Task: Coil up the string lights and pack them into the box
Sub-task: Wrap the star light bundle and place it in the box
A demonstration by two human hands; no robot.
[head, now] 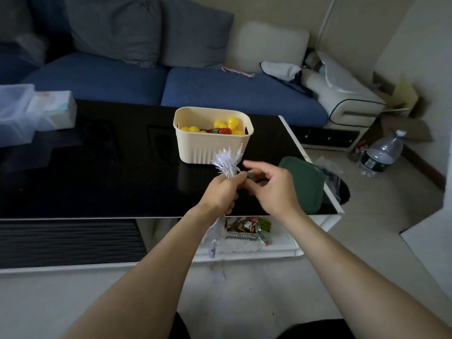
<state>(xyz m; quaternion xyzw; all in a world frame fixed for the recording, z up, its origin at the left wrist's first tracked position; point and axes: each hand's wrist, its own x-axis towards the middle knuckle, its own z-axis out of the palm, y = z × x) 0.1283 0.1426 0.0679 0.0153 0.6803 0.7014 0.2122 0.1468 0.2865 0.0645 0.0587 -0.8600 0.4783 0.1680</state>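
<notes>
Black and glossy, the desk [97,167] fills the foreground before a blue sofa [220,94], carrying a cream ribbed plastic box [212,148] that already holds yellow bulb lights [223,126], with a green lid [303,182] lying at the desk's right edge. Just in front of the box, the left hand [221,192] grips a bundle of white string lights [227,162] upright in a curled fist, loose strands hanging below the wrist, while the right hand [274,187] beside it pinches a small green piece [250,175] between curled fingers.
</notes>
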